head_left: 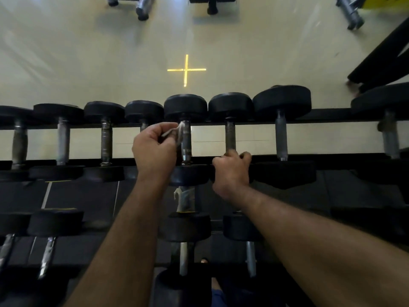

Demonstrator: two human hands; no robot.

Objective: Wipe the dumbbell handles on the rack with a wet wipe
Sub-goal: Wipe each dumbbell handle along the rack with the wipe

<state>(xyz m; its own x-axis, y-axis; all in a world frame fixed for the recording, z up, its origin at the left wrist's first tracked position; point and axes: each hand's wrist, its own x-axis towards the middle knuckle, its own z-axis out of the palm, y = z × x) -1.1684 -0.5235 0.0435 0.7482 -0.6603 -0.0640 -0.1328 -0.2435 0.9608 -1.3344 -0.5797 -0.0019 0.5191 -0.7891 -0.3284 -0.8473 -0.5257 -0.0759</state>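
A row of black dumbbells lies across the top tier of the rack (332, 157), each with a steel handle. My left hand (155, 149) pinches a grey wet wipe (179, 131) and presses it against the upper part of the middle dumbbell's handle (186, 145). My right hand (231, 171) is curled over the near end of the neighbouring handle (230, 135), where it meets the weight head. Another pale wipe or cloth (184, 199) hangs below the middle dumbbell, between the tiers.
More dumbbells lie on a lower tier (186, 247) near me. Beyond the rack is pale floor with a yellow cross mark (186, 69). Equipment legs (141, 6) stand at the far edge and a black frame (382, 56) at the right.
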